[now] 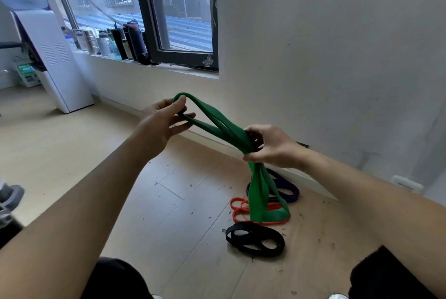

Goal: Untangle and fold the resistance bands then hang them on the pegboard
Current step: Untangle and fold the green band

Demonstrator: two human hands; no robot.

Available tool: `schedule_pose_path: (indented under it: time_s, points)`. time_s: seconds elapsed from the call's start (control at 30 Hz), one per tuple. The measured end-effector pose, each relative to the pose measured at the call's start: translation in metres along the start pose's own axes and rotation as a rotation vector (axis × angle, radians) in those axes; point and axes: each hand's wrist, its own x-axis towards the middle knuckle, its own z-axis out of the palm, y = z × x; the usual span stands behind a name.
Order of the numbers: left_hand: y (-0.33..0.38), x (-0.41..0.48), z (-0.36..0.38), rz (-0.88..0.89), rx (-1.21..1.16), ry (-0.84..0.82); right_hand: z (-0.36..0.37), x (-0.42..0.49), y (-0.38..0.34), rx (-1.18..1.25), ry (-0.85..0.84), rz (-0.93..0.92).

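Under left hand (161, 124): bare wooden floor (183, 214), open.
Under right hand (272, 146): purple band (287, 190), orange band (237, 209), black band (255, 238) lie clustered.
Beyond right hand: wall (337, 69).
Between hands: green band (224, 127) spans.

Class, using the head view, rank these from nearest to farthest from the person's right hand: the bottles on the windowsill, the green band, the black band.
1. Green band, gripped in the right hand.
2. Black band, on the floor below it.
3. Bottles, far left on the windowsill.
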Motion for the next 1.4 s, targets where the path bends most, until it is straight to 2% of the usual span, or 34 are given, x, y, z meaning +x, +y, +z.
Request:
schedule_pose_path:
  time_s: [0.17,0.37,0.43,0.53,0.67,0.83,0.97,1.17,1.4]
  points:
    - [-0.015,0.003,-0.019,-0.084,0.189,-0.158,-0.027,-0.012,0.007,0.212,-0.051,0.061]
    - [-0.035,-0.003,-0.024,-0.221,0.747,-0.528,-0.04,-0.027,0.004,0.299,-0.137,0.041]
    - [-0.039,-0.006,-0.012,-0.234,0.796,-0.596,-0.038,-0.029,0.0,0.294,-0.156,0.033]
    - [-0.042,-0.013,0.015,-0.151,0.784,-0.665,-0.032,-0.031,-0.008,0.289,-0.176,0.02]
    - [-0.044,-0.025,0.055,-0.105,0.723,-0.673,-0.028,-0.031,-0.017,0.262,-0.193,-0.021]
    - [-0.046,-0.029,0.075,-0.081,0.769,-0.611,-0.03,-0.035,-0.02,0.193,-0.21,-0.031]
    - [-0.046,-0.032,0.079,-0.111,0.725,-0.581,-0.028,-0.033,-0.016,0.137,-0.221,-0.029]
    - [-0.044,-0.032,0.073,-0.027,0.655,-0.479,-0.016,-0.031,0.0,0.172,-0.172,-0.005]
    - [-0.03,-0.029,0.055,0.055,0.574,-0.444,-0.012,-0.029,0.003,0.208,-0.148,-0.005]
